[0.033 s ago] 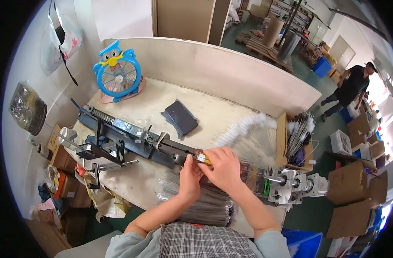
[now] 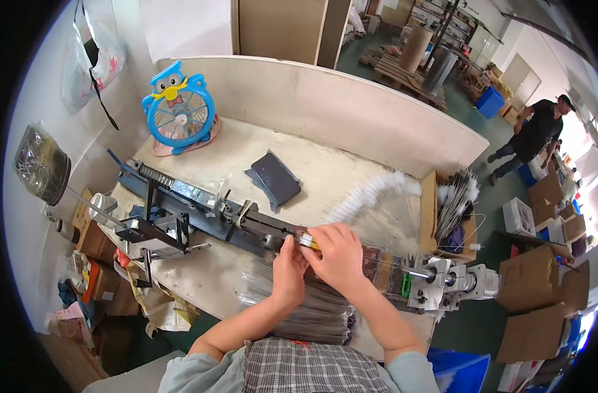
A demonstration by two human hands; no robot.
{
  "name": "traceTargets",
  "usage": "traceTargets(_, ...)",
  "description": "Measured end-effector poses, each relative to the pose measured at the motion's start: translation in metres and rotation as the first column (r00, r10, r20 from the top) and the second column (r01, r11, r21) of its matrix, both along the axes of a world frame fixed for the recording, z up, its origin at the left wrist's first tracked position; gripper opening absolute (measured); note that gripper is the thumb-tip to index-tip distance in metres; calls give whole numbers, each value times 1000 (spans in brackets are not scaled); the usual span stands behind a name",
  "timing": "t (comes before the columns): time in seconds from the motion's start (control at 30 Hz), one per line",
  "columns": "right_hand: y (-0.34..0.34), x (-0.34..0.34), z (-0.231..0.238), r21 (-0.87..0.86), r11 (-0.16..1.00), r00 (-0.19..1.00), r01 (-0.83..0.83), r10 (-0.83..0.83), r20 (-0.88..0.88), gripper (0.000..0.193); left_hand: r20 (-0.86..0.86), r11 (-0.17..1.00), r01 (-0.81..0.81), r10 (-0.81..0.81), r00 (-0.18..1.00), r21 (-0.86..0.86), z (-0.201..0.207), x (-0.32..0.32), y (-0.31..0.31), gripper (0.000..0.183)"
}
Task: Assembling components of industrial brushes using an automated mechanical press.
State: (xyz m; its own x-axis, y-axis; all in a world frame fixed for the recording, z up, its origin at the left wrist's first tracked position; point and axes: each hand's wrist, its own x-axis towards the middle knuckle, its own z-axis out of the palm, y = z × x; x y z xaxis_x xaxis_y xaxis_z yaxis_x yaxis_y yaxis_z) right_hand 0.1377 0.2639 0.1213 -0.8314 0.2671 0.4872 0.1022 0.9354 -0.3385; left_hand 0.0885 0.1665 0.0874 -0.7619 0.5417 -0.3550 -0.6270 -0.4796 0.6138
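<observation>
The right hand [image 2: 338, 255] is curling, partly closed, over a yellow block [image 2: 309, 242], its grip unclear. The left hand [image 2: 289, 270] is bunching just beside, its hold hidden. The block is lying off the right hand's left side, nearer that hand, its long axis following the dark rail [image 2: 266, 225] slanting across the tabletop [image 2: 237, 143].
</observation>
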Motion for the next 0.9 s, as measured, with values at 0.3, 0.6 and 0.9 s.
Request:
traceTargets(0.3,14,9,-11,82,996,983,-36,51,-178,29,-34,999,10,-8,999,52,-10,5,3,10)
traceTargets(0.6,30,25,-12,105,990,987,-92,104,-121,25,-33,1000,-10,10,999,8,-4,5,7,6)
traceTargets(0.9,14,18,-6,45,996,989,-83,88,-121,24,26,998,6,-7,1000,59,-9,2,-1,9)
